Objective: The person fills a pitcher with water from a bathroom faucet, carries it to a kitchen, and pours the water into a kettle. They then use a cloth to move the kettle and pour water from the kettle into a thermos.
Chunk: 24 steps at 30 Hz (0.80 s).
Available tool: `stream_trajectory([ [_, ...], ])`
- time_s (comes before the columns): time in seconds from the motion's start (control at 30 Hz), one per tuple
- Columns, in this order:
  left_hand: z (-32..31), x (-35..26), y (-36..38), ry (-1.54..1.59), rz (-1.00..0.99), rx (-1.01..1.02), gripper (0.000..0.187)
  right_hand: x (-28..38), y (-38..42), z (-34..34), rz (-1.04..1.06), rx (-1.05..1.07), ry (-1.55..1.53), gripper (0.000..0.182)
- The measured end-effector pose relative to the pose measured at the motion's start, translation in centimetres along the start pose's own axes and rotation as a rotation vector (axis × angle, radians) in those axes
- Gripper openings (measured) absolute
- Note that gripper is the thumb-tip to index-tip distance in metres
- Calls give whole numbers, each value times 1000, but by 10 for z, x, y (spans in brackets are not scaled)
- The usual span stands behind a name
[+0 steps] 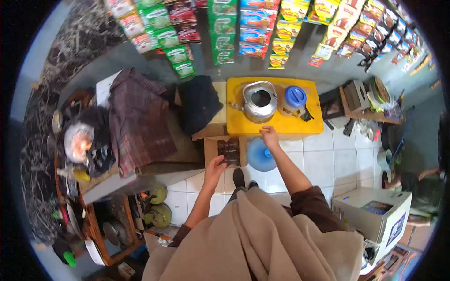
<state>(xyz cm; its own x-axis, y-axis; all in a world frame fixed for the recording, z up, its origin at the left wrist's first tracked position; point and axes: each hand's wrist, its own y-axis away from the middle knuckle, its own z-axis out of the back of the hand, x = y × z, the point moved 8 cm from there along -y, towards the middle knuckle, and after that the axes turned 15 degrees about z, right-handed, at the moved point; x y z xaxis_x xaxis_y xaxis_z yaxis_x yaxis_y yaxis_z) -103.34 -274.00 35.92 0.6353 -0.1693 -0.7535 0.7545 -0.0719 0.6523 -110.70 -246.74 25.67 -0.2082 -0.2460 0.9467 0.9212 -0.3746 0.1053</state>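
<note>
A: What's at the left of the frame?
B: A plaid cloth (pixel 138 122) over a counter, upper left.

A: And the left hand (pixel 214 167)?
B: Centre, curled around a dark packet (pixel 229 151) that sits over a cardboard box (pixel 211 146).

A: The right hand (pixel 270 136)?
B: Just right of it, fingers bent, touching the front edge of the yellow table (pixel 243 126); it holds nothing I can see. A kettle (pixel 259 100) and blue-lidded jar (pixel 294 100) stand above, a blue jug (pixel 260 157) below.

Yellow table (pixel 243 125) bears a kettle (pixel 259 101) and blue-lidded jar (pixel 293 101).
</note>
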Motion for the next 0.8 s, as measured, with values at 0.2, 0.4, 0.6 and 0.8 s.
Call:
stream_trajectory([
  [0.2, -93, -32, -91, -94, 11, 200, 33, 11, -79, 75, 15, 19, 465, 30],
  [0.4, -226, -60, -169, -177, -121, 287, 35, 8, -159, 156, 19, 32, 721, 27],
  [0.6, -349, -58, -244, -273, -146, 17, 37, -30, -252, 142, 204, 320, 1002, 41],
  [0.8, -425, -34, -275, -316, 4, -223, 53, -57, -268, 119, 312, 566, 1042, 48],
])
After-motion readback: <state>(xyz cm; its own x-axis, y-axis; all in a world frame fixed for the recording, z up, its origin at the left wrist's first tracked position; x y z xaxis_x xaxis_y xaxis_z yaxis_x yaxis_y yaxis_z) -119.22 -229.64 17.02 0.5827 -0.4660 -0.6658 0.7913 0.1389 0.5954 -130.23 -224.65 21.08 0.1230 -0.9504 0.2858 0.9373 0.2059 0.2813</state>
